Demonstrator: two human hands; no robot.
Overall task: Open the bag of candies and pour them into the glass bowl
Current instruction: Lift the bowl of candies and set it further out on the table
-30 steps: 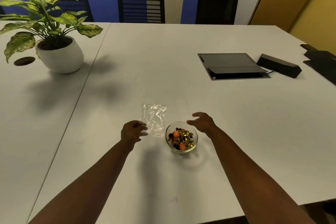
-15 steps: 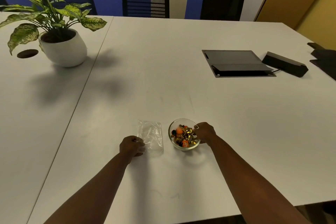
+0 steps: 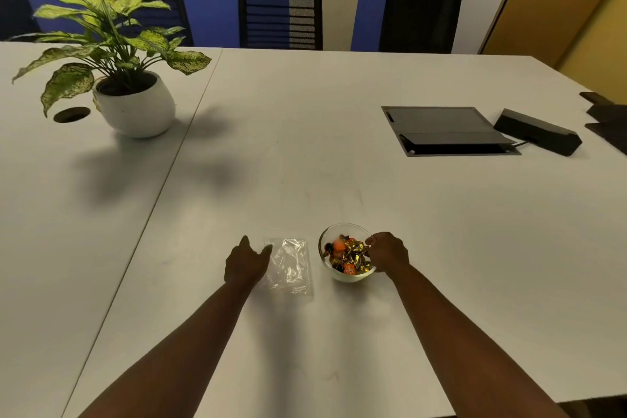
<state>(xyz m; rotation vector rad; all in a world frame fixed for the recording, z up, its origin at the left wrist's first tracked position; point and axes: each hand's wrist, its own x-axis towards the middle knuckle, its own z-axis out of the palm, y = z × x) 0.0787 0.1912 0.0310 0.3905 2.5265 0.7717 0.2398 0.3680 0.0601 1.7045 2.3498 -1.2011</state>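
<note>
A small glass bowl [image 3: 327, 241] stands on the white table near its front edge, filled with gold and orange wrapped candies [image 3: 349, 254]. My right hand [image 3: 388, 251] grips the bowl's right rim. Left of the bowl lies a clear plastic bag [image 3: 291, 265], flat and empty. My left hand [image 3: 246, 263] rests at the bag's left edge with fingers spread, its fingertips touching the plastic but not gripping it.
A potted plant in a white pot [image 3: 135, 105] stands at the back left beside a cable hole [image 3: 72, 114]. At the back right are an open cable hatch [image 3: 448, 131] and a black box [image 3: 537, 131]. Black chairs [image 3: 280, 15] line the far edge.
My right hand came down and took hold of the bowl's rim. My left hand, shut at the bag's corner before, has opened. The bag and bowl sit nearer the front edge.
</note>
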